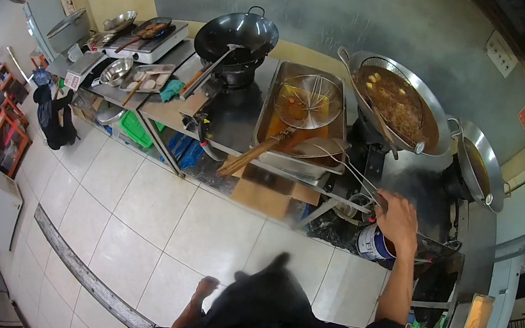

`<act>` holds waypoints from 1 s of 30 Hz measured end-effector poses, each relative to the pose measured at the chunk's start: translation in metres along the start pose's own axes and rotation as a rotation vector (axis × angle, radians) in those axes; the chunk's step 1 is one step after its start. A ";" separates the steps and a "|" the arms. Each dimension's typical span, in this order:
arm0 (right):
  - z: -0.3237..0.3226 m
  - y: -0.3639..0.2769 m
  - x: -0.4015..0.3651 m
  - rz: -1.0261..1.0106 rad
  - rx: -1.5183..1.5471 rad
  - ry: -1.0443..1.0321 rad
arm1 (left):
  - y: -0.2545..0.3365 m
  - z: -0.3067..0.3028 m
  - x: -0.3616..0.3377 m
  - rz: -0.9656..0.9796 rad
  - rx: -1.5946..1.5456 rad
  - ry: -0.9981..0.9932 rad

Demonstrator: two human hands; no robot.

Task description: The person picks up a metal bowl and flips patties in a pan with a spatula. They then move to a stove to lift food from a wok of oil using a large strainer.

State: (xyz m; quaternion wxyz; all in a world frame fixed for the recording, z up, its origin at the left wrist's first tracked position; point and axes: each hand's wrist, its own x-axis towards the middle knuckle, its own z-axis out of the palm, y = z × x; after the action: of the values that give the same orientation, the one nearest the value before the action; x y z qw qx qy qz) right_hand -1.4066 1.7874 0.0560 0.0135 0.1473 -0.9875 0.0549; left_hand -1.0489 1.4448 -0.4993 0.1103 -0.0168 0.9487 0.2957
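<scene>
My right hand (397, 220) is closed around the end of a wire-handled metal skimmer (322, 147). The skimmer's shallow head lies over the corner of a steel tray (269, 108) holding orange-brown oil. A round mesh strainer (309, 101) with a wooden handle (255, 155) rests across the same tray. Behind it, a large wok (440, 118) contains brown bubbling liquid, and a wire basket with pale pieces sits inside. Low over the floor tiles, away from the counter, my left hand (208, 287) has its fingers curled, with nothing visible in them.
A black wok (237, 33) with a spatula stands on a burner to the left. Another wok (475, 164) is at the right. Beneath the counter edge is a blue-and-white can (373, 243). Farther left, a person in dark clothing (54, 115) stands by the counter.
</scene>
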 end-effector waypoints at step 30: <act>0.049 -0.018 0.134 -0.165 2.830 -0.381 | 0.040 -0.006 0.079 -0.290 -0.533 -0.075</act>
State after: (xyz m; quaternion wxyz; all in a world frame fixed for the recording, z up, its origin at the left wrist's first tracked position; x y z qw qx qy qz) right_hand -1.5306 1.7264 0.0154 -0.2695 0.0975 -0.0780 0.9549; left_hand -1.1314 1.4770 -0.4891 0.1780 -0.1697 0.8207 0.5158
